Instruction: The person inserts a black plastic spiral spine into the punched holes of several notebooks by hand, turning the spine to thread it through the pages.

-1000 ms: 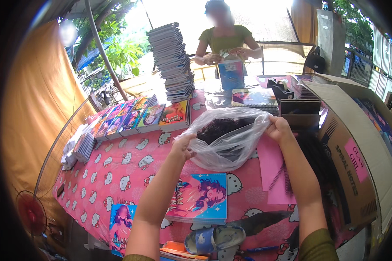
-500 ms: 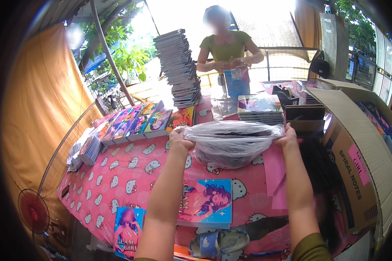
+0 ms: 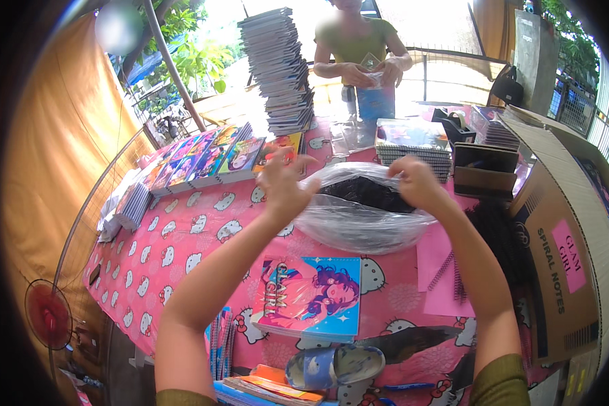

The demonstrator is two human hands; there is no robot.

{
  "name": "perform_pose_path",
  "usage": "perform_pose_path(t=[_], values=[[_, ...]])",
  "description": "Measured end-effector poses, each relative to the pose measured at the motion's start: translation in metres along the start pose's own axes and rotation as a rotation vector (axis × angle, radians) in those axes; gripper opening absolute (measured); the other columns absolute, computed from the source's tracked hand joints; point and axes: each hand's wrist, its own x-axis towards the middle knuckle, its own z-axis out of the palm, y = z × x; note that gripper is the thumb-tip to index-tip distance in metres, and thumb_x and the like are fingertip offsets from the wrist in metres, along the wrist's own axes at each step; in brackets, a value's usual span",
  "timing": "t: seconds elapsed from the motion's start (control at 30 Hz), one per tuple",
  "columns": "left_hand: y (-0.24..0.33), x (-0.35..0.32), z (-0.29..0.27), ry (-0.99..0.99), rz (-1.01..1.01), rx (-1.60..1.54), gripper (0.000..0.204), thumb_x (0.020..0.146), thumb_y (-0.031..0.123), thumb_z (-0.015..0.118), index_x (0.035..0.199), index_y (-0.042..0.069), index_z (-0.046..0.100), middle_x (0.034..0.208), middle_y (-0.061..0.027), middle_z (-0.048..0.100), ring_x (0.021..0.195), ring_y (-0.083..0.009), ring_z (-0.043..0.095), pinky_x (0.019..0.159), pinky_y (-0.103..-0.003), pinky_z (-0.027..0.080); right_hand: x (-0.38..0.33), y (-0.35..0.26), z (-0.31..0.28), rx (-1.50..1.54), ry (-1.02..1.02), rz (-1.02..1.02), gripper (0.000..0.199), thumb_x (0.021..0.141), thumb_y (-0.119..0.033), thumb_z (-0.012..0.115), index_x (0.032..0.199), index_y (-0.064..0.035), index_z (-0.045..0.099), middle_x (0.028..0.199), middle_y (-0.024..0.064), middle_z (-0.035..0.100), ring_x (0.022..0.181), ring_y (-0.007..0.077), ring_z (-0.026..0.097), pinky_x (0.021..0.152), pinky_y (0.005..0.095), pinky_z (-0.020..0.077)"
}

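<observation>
A clear plastic bag [image 3: 365, 233] stands on the pink patterned tablecloth in front of me, its mouth apart and dark contents [image 3: 365, 193] showing inside. My left hand [image 3: 284, 189] is at the bag's left side, fingers spread and holding nothing. On the other side my right hand [image 3: 418, 181] has its fingers curled closed at the bag's rim. Between my forearms lies a notebook [image 3: 311, 294] with a pink and blue illustrated cover. Pink sheets [image 3: 440, 271] and a dark spiral coil [image 3: 443, 274] lie near my right forearm.
A co-worker [image 3: 358, 57] across the table handles a blue notebook. Tall notebook stack [image 3: 277, 71], spiral notebooks [image 3: 413, 145], and a row of colourful notebooks [image 3: 203, 162] stand farther back. A cardboard box [image 3: 555, 250] fills the right side. Blue slippers [image 3: 335, 365] lie near me.
My left hand has let go of the bag's rim and spread its fingers. My right hand has moved up and inward along the rim. The bag's mouth shows more of its dark contents.
</observation>
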Motion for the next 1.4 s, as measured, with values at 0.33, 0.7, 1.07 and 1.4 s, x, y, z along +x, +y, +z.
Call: perform_pose_path(t=[0.33, 0.7, 1.07, 1.4], values=[[0.010, -0.043, -0.019, -0.511, 0.179, 0.404, 0.029, 0.068, 0.039, 0.077, 0.090, 0.022, 0.069, 0.156, -0.0126, 0.016, 0.144, -0.0399, 0.002, 0.102, -0.076, -0.011, 0.098, 0.006, 0.082, -0.173, -0.384, 0.223, 0.050, 0.082, -0.004, 0.049, 0.132, -0.0026, 0.052, 0.137, 0.0244, 0.049, 0.127, 0.0378, 0.048, 0.104, 0.0402, 0.0392], [0.013, -0.015, -0.041, -0.585, -0.074, 0.220, 0.039, 0.069, 0.055, 0.075, 0.091, 0.023, 0.075, 0.159, -0.0147, 0.011, 0.147, -0.0387, -0.001, 0.102, -0.075, -0.010, 0.159, 0.029, 0.040, -0.016, 0.067, 0.329, 0.090, 0.080, -0.046, 0.071, 0.147, -0.0022, 0.031, 0.132, 0.0305, 0.051, 0.127, 0.0408, 0.047, 0.107, 0.0392, 0.0379], [-0.015, 0.048, 0.041, -0.469, -0.299, 0.156, 0.074, 0.062, 0.049, 0.074, 0.130, 0.025, 0.058, 0.150, -0.0098, 0.035, 0.138, -0.0310, 0.034, 0.105, -0.076, 0.004, 0.083, 0.018, 0.043, -0.623, -0.086, -0.019, 0.036, 0.080, -0.016, 0.067, 0.113, -0.0052, 0.065, 0.098, 0.0149, 0.066, 0.081, 0.0286, 0.064, 0.074, 0.0386, 0.0514], [0.036, -0.018, -0.094, -0.392, 0.112, -0.252, 0.065, 0.073, 0.034, 0.079, 0.128, 0.006, 0.058, 0.122, -0.0149, 0.063, 0.111, -0.0251, 0.061, 0.099, -0.037, 0.045, -0.073, -0.124, -0.058, 0.149, -0.206, -0.231, 0.049, 0.076, -0.021, 0.079, 0.117, -0.0026, 0.060, 0.102, 0.0103, 0.061, 0.085, 0.0205, 0.060, 0.074, 0.0327, 0.0493]])
